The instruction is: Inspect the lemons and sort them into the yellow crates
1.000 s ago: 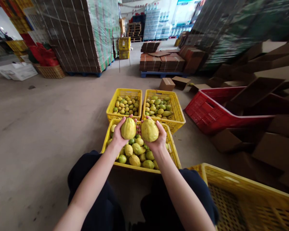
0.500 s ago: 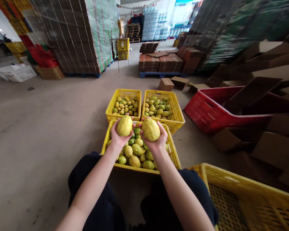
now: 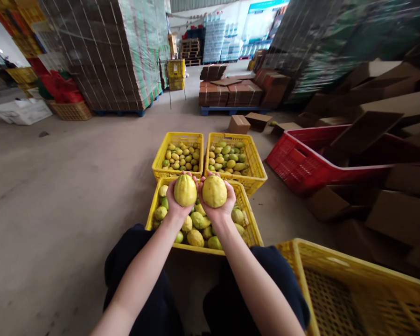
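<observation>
My left hand (image 3: 176,208) cups a plump yellow fruit (image 3: 185,190) with faint ribs, fingers curled around it from beneath. A second yellow fruit (image 3: 214,191), rounder and bumpier, rests in the grip of my right hand (image 3: 225,209). The two are side by side, close together, above a yellow plastic crate (image 3: 255,229). Inside that crate lie several yellow and green fruits (image 3: 195,238) of similar look, partly hidden by my hands and forearms.
Behind stand two yellow crates, left (image 3: 155,164) and right (image 3: 259,171), holding smaller yellow-green fruits. Another yellow crate (image 3: 297,261) is by my right knee. A red crate (image 3: 294,163) with cardboard boxes lies to the right. Flattened cartons (image 3: 245,94) sit on a blue pallet farther back.
Both hands have drawn closer together with their fruits and turned slightly, palms more upward. The left fruit moved right and down; the right one shifted left. The view tilted a little.
</observation>
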Available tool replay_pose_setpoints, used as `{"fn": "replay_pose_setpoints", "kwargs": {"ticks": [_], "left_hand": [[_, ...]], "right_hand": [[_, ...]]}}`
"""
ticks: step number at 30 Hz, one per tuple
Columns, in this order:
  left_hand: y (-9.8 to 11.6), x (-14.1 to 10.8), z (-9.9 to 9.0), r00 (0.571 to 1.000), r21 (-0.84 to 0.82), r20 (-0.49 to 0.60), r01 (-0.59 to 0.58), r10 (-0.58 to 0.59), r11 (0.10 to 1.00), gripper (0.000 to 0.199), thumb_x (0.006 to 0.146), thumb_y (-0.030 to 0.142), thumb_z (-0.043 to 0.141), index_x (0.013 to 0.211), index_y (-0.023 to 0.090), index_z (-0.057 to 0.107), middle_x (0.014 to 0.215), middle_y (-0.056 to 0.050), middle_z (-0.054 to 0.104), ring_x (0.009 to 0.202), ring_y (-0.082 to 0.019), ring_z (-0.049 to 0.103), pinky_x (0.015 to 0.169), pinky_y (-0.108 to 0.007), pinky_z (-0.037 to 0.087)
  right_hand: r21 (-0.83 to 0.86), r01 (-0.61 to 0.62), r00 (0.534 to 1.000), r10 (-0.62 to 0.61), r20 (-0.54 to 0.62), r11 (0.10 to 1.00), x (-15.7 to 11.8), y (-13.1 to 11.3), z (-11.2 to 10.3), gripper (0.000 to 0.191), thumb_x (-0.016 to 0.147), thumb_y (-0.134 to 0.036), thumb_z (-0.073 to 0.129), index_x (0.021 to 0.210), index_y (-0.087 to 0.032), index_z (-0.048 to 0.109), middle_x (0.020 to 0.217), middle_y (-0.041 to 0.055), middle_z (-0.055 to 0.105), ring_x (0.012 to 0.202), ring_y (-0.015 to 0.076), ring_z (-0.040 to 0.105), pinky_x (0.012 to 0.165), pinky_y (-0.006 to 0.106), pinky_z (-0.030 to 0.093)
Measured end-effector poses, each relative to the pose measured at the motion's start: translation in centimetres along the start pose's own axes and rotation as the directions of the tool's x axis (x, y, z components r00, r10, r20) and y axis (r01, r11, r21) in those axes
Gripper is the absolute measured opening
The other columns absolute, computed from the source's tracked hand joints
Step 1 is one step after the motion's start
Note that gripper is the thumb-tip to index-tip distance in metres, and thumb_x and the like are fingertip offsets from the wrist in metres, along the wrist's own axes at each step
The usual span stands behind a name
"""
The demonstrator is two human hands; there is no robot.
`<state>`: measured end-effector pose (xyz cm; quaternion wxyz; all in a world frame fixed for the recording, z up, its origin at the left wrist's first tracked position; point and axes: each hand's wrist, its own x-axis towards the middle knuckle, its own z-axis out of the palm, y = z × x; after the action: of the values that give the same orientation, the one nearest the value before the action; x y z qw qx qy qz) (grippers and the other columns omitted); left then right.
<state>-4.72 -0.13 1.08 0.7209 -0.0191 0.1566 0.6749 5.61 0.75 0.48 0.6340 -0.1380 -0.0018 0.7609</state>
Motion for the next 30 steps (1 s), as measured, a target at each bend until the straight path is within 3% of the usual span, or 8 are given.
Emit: {"fn": "replay_pose_setpoints", "kwargs": {"ticks": [4, 9, 18, 24, 30], "left_hand": [[-0.08, 0.18, 0.11, 1.0, -0.002, 0.011, 0.009, -0.009, 1.0, 0.022, 0.085, 0.025, 0.047, 0.084, 0.019, 0.068, 0.082, -0.002, 0.071, 0.077, -0.014, 0.068, 0.076, -0.025, 0.054], [0.12, -0.02, 0.45, 1.0, 0.002, -0.012, 0.025, -0.025, 1.0, 0.026, 0.088, 0.026, 0.044, 0.082, 0.018, 0.068, 0.079, -0.002, 0.07, 0.073, -0.015, 0.067, 0.072, -0.026, 0.054], [0.33, -0.16, 0.31, 1.0, 0.073, 0.013, 0.005, -0.006, 0.997, 0.016, 0.081, 0.023, 0.051, 0.08, 0.018, 0.067, 0.08, -0.001, 0.07, 0.071, -0.014, 0.066, 0.071, -0.025, 0.053], [0.53, -0.48, 0.4, 0.999, 0.096, 0.034, -0.011, 0.008, 0.995, 0.016, 0.08, 0.023, 0.052, 0.076, 0.018, 0.067, 0.076, -0.001, 0.069, 0.067, -0.013, 0.066, 0.068, -0.025, 0.053], [0.55, -0.58, 0.48, 0.999, 0.163, 0.012, -0.037, 0.036, 0.986, 0.026, 0.086, 0.035, 0.052, 0.089, 0.015, 0.07, 0.083, -0.006, 0.072, 0.078, -0.017, 0.069, 0.071, -0.026, 0.055]], "right_hand": [[0.022, 0.005, 1.0, -0.005, -0.001, 1.0, 0.22, 0.02, -0.21, 0.02, 0.067, -0.026, 0.061, 0.086, -0.021, 0.067, 0.084, -0.0002, 0.075, 0.074, 0.0181, 0.07, 0.068, 0.03, 0.06], [0.029, -0.021, 1.0, 0.021, 0.005, 0.999, 0.03, -0.04, -0.17, 0.017, 0.069, -0.026, 0.06, 0.085, -0.023, 0.066, 0.083, -0.0011, 0.074, 0.074, 0.0165, 0.068, 0.069, 0.031, 0.06], [0.009, -0.03, 0.999, 0.03, -0.023, 0.999, -0.66, 0.05, 0.51, 0.013, 0.068, -0.025, 0.056, 0.077, -0.023, 0.066, 0.079, -0.0024, 0.074, 0.068, 0.0156, 0.067, 0.062, 0.028, 0.06], [-0.031, -0.03, 0.999, 0.031, 0.041, 0.999, -0.57, -0.01, 0.0, 0.012, 0.069, -0.026, 0.058, 0.08, -0.023, 0.065, 0.082, -0.0015, 0.074, 0.069, 0.0157, 0.068, 0.064, 0.029, 0.06], [-0.046, -0.045, 0.999, 0.045, -0.01, 0.998, -0.46, 0.19, 0.69, 0.022, 0.078, -0.031, 0.055, 0.09, -0.018, 0.066, 0.085, 0.0056, 0.075, 0.076, 0.0198, 0.07, 0.074, 0.038, 0.062]]}}
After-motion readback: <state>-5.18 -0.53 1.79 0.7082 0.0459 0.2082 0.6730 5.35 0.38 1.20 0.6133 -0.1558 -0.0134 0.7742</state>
